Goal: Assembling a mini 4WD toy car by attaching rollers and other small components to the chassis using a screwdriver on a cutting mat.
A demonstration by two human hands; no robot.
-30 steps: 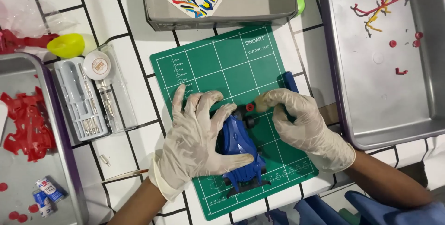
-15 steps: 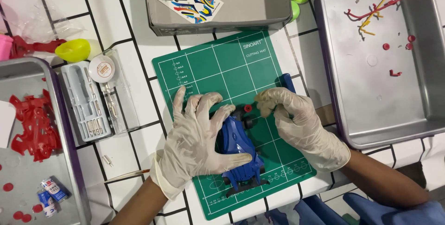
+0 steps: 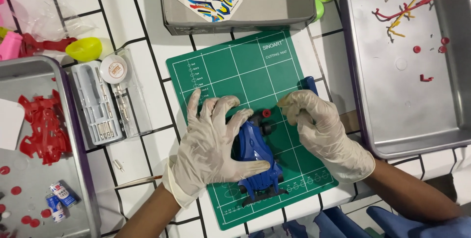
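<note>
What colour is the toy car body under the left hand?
Blue toy car body, seen in the head view.

There are two gloved hands: the left hand [image 3: 211, 145] and the right hand [image 3: 319, 130]. One blue toy car [image 3: 257, 162] lies on one green cutting mat [image 3: 235, 71]. Two metal trays are present, one tray at the right edge [image 3: 407, 115] and one tray at the left edge [image 3: 73, 169]. One grey box [image 3: 274, 2], one tool case [image 3: 98, 105], one yellow cup [image 3: 83, 48].

A hobby model-building bench: green cutting mat [image 3: 235, 71], precision screwdriver set [image 3: 105, 103], metal parts trays [image 3: 353, 71] on white tile.
</note>
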